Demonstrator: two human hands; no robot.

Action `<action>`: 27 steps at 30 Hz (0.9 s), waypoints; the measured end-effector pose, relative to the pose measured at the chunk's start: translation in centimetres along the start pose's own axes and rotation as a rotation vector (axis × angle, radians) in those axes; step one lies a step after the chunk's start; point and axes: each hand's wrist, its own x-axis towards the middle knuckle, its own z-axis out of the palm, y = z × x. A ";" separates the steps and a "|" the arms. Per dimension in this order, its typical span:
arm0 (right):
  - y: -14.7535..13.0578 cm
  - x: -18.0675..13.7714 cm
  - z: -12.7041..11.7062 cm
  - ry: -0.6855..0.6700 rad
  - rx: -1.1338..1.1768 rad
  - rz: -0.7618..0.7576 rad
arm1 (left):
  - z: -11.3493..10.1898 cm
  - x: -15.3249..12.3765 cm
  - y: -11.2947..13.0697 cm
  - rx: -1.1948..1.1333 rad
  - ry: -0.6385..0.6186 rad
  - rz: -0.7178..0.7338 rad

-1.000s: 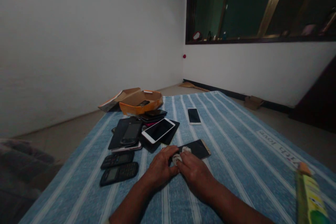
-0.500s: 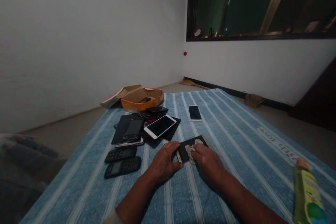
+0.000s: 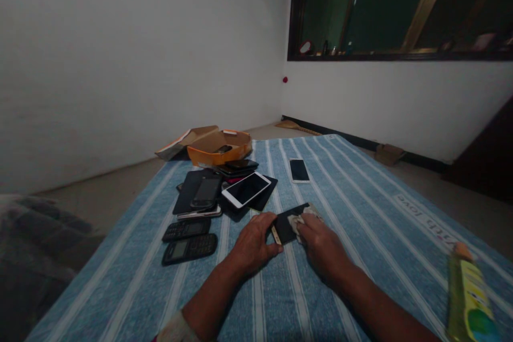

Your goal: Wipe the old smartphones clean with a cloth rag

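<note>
A dark smartphone [image 3: 285, 228] with pale ends lies flat on the striped blue cloth, right in front of me. My left hand [image 3: 254, 243] grips its left end, thumb at the near corner and fingers at the far one. A crumpled whitish wiping cloth [image 3: 295, 221] is bunched under the fingers of my right hand [image 3: 323, 243], which press it onto the phone's right half. My fingers and the wiping cloth cover much of that half.
Left of my hands lie two keypad phones [image 3: 189, 249] and a pile of phones topped by a white smartphone [image 3: 247, 190]. Behind stands an open orange box [image 3: 216, 156]. Another white smartphone [image 3: 299, 170] lies farther off; a yellow-green bottle [image 3: 473, 299] is at right.
My right hand and the wiping cloth have shifted right along the phone, baring more of its middle. My left hand keeps its hold on the left end. The view has shifted slightly.
</note>
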 end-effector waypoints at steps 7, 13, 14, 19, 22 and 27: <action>-1.1 0.9 1.5 0.065 0.104 -0.172 | 0.7 0.0 0.2 0.031 0.086 0.021; 1.7 1.1 1.0 0.110 0.076 -0.048 | 1.1 0.2 -0.1 0.052 0.101 0.072; 1.8 1.1 1.0 0.118 0.081 -0.048 | 1.3 0.2 -0.2 0.060 0.121 0.072; 1.5 1.1 1.0 0.338 0.102 -0.086 | 2.2 -0.1 0.2 0.125 0.249 0.206; 1.2 1.2 0.6 0.466 0.096 -0.152 | 2.3 -0.4 0.9 0.184 0.297 0.307; 0.1 1.4 -0.6 0.477 0.100 -0.248 | 2.3 -0.9 1.6 0.225 0.343 0.412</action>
